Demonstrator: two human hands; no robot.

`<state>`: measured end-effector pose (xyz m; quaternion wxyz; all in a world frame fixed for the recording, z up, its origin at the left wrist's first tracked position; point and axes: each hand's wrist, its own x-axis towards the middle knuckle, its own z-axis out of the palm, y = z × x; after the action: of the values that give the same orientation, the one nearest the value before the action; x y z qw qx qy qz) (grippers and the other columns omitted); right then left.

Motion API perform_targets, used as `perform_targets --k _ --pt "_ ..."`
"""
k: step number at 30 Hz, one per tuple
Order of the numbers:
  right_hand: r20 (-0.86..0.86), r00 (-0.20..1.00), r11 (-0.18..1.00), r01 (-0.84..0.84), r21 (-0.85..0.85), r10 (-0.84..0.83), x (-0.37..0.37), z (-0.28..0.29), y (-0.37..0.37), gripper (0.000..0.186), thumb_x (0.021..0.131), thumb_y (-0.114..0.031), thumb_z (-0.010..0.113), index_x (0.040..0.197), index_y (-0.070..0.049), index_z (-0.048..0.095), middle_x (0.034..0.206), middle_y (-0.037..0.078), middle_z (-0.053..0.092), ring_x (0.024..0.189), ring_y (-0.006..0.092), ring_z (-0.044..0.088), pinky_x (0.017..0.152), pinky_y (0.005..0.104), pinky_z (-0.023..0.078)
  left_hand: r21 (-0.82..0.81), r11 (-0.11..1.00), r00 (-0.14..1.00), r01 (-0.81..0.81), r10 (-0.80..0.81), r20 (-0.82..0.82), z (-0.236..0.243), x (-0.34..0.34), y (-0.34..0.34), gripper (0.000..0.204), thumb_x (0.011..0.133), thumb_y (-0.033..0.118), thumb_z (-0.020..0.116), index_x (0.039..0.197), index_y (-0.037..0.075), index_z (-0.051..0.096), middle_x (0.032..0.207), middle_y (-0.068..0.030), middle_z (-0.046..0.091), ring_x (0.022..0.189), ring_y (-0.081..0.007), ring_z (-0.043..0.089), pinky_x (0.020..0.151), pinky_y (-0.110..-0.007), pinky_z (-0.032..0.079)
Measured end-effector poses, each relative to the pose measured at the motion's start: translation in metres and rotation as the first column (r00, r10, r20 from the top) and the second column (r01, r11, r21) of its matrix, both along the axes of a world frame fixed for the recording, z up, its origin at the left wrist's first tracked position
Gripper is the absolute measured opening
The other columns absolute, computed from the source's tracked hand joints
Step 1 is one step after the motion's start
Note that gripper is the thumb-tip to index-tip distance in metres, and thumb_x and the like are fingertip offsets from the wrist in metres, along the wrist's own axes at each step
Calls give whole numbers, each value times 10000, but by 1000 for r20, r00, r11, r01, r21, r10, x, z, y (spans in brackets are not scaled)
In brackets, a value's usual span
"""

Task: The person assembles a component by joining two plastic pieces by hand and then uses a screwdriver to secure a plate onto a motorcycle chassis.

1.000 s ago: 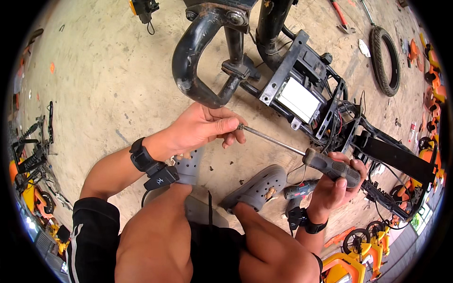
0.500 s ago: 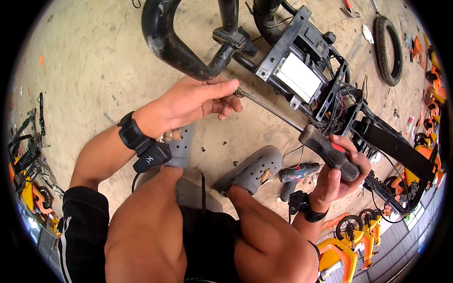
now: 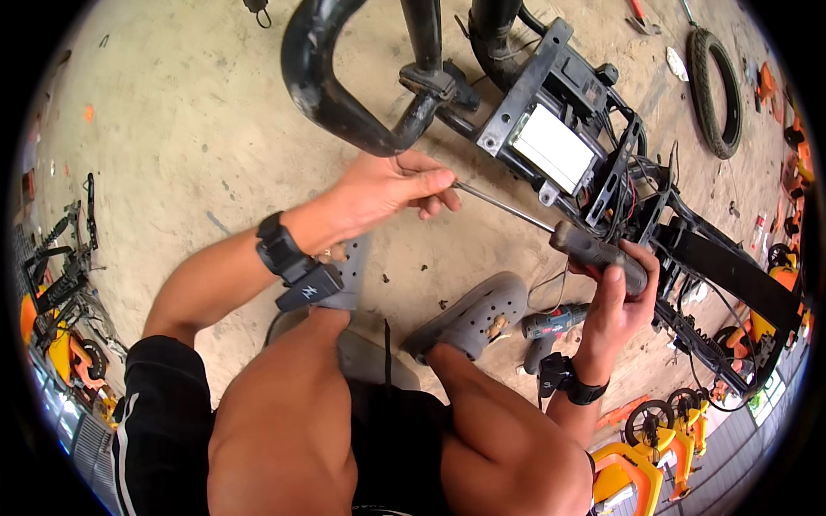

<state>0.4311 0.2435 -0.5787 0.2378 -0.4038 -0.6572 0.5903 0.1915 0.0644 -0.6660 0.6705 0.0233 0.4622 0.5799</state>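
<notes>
In my right hand (image 3: pixel 624 297) is a screwdriver (image 3: pixel 598 258), its thick dark grey and red handle wrapped by the fingers. The long metal shaft points up and left to my left hand (image 3: pixel 400 189). There the thumb and forefinger pinch the tip end of the shaft; whether a small part sits between them is hidden. Just beyond both hands lies a black vehicle frame (image 3: pixel 516 99) with thick bent tubes, brackets, loose wires and a white-topped box (image 3: pixel 555 148) set inside it. My left hand is close below the bent black tube (image 3: pixel 314 77).
A cordless drill (image 3: pixel 551 322) rests on the concrete floor beside my right shoe (image 3: pixel 473 318). Several small dark bits (image 3: pixel 443 304) lie between my feet. At the far right are a tyre (image 3: pixel 714 95) and a red-handled hammer (image 3: pixel 641 19). Orange-yellow vehicles (image 3: pixel 628 473) stand along the right side.
My left fingers now cover the shaft's tip, where a small dark round piece showed beside them before. The screwdriver handle has tilted up slightly. The whole view has shifted a little.
</notes>
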Motion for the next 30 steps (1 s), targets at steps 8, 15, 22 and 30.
perform_targets --k 8,15,22,30 --pt "-76 977 961 182 -207 -201 10 -15 1 310 939 -140 603 1157 46 482 896 189 660 725 295 698 692 385 599 86 995 991 -53 42 130 -9 9 23 309 927 263 666 1047 -21 673 913 -151 694 751 -141 615 672 -269 501" --pt "-131 954 958 254 -133 -271 23 -9 13 299 941 -158 580 1147 36 483 881 192 658 691 301 690 665 393 599 128 991 997 45 -53 61 -14 0 26 333 925 233 666 1103 -49 649 948 -143 688 788 -155 621 714 -278 513" --pt "-99 950 951 303 67 -296 15 9 34 282 948 -122 574 1157 51 499 931 183 657 749 276 691 688 380 593 -168 986 961 -23 -25 -276 -48 1 27 233 951 119 593 1109 -53 593 975 -132 674 775 -173 639 708 -299 533" --pt "-74 924 918 382 108 -375 6 -6 20 332 921 -139 627 1182 17 495 999 176 634 816 248 657 786 360 542 79 973 973 -218 223 -63 -69 2 46 373 979 90 500 1342 7 482 1061 -125 652 888 -226 668 773 -333 538"
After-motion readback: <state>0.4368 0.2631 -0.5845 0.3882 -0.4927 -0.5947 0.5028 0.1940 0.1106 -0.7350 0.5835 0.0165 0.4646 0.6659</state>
